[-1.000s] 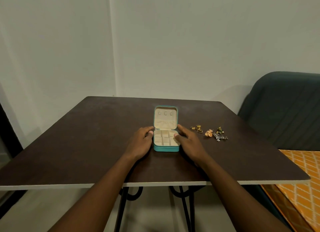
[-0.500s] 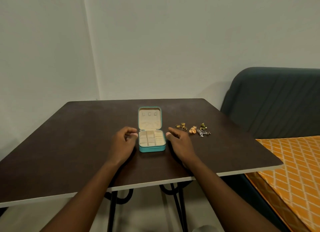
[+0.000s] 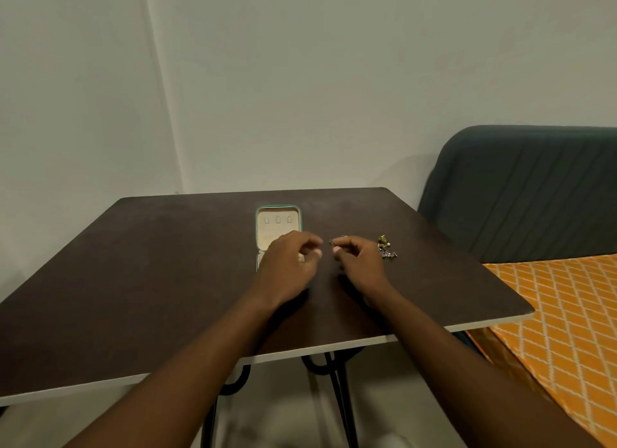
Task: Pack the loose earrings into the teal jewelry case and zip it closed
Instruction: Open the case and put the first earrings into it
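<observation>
The teal jewelry case (image 3: 278,225) lies open in the middle of the dark table, its cream lid flat toward the wall. My left hand (image 3: 288,264) hovers over the case's compartment tray and hides most of it, fingers loosely curled and apart. My right hand (image 3: 359,264) is just right of the case, thumb and forefinger pinched on a small gold earring (image 3: 338,239) that peeks out above the fingertips. More loose earrings (image 3: 384,247), gold and silver, lie on the table just right of that hand, partly hidden by it.
The dark table (image 3: 167,264) has a pale front edge and black metal legs. A dark green chair back (image 3: 521,190) stands at the right. An orange patterned cloth (image 3: 561,320) lies beside the table's right edge. A plain wall is behind.
My right hand left the case's side and moved right to the earrings, closing on one. My left hand lifted from the case's left side and moved over the tray. The camera view shifted.
</observation>
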